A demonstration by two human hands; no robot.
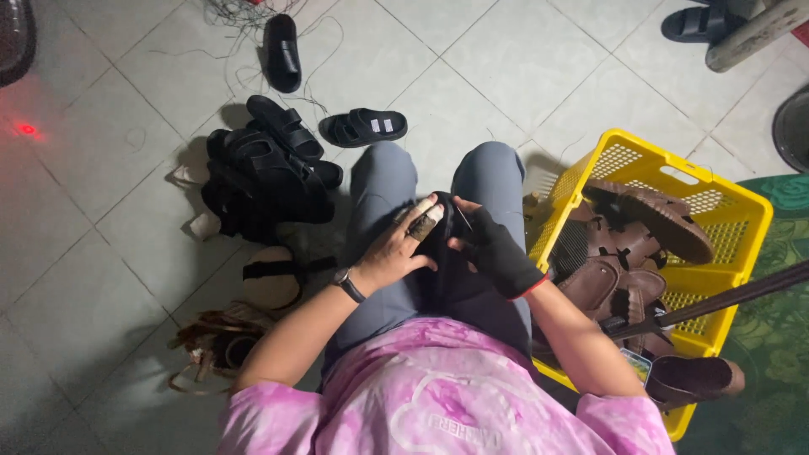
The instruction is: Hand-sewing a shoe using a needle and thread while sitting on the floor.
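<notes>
Nearest the camera is the person's pink tie-dyed shirt, and just beyond it both hands meet over the lap on a black sandal that rests on the grey trousers. The left hand, bare, with a watch at the wrist and tape wrapped round two fingers, lies on the sandal's left side with its fingers curled over the top edge; the grip is pressed onto the piece, not spread. The right hand, in a black fingerless glove, clasps the sandal from the right, thumb and fingers closed on it. The sandal sits between the two hands, touching both, and its long axis seems to run away from the body along the thighs, though black against dark glove makes its outline hard to trace. Neither hand is clearly nearer; they face each other across it. To the right, just beside the right knee, a yellow plastic crate holds several brown sandals, with a dark rod lying across its near corner. To the left on the tiled floor lies a heap of black sandals, with a tan sole nearer the body. Farther off, single black sandals lie scattered among loose thread.
</notes>
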